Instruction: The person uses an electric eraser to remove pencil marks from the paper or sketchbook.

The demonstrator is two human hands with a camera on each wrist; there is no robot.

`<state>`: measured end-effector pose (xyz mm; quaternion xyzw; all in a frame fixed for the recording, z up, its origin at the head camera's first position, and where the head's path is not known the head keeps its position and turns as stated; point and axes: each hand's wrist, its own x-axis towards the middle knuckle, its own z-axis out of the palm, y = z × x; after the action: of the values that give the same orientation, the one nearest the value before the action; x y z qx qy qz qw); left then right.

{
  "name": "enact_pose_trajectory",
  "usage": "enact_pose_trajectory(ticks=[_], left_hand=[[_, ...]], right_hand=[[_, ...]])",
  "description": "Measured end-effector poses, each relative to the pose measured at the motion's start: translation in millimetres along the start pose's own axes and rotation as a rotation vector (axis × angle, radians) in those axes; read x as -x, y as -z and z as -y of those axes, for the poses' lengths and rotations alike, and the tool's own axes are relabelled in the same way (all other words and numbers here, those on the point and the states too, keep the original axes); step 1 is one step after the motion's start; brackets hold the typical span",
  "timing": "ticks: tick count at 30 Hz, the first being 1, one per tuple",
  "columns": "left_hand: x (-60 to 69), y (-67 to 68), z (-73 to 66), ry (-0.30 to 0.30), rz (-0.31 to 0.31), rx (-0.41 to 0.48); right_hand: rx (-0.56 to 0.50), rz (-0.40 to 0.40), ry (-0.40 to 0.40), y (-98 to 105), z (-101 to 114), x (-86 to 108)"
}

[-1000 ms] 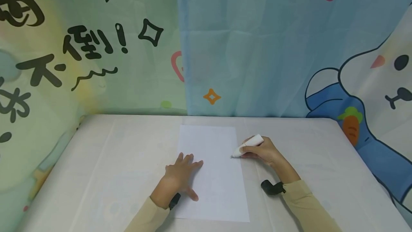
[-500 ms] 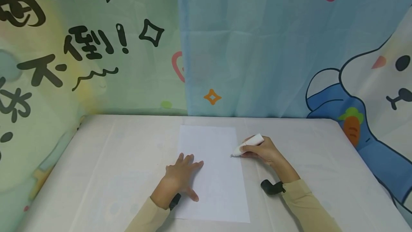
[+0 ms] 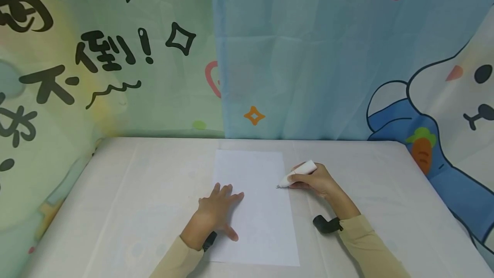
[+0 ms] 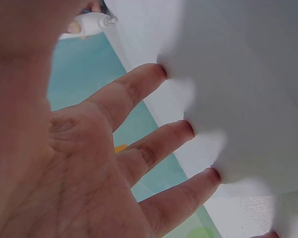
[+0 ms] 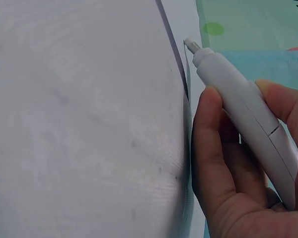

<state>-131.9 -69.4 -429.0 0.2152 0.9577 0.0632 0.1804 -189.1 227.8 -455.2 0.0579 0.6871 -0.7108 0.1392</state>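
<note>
A white sheet of paper (image 3: 258, 222) lies on the white-covered table. On its left part rests my left hand (image 3: 216, 209), fingers spread; in the left wrist view the fingertips (image 4: 185, 128) touch the paper. With thumb and fingers my right hand (image 3: 314, 179) pinches a thick white pen-shaped tool (image 3: 299, 173) beside the sheet's right edge. The tool is tilted, its narrow metal-looking tip pointing left and down at the paper near that edge. In the right wrist view the tool's white body (image 5: 243, 99) shows a seam and a small dark slot. Whether the tip touches the paper I cannot tell.
The table (image 3: 154, 175) has a white cloth with faint creases. Behind it hang printed backdrops, a green one (image 3: 170, 98) with black lettering and a blue one (image 3: 301, 76) with a cartoon animal. Each wrist carries a black camera mount (image 3: 326, 225).
</note>
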Motion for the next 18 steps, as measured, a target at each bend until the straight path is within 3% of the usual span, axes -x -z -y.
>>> enact_pose_trajectory(ticks=[18], left_hand=[[-1.0, -0.1, 0.8, 0.006, 0.011, -0.003]], right_hand=[[-0.021, -0.051, -0.005, 0, 4, -10.6]])
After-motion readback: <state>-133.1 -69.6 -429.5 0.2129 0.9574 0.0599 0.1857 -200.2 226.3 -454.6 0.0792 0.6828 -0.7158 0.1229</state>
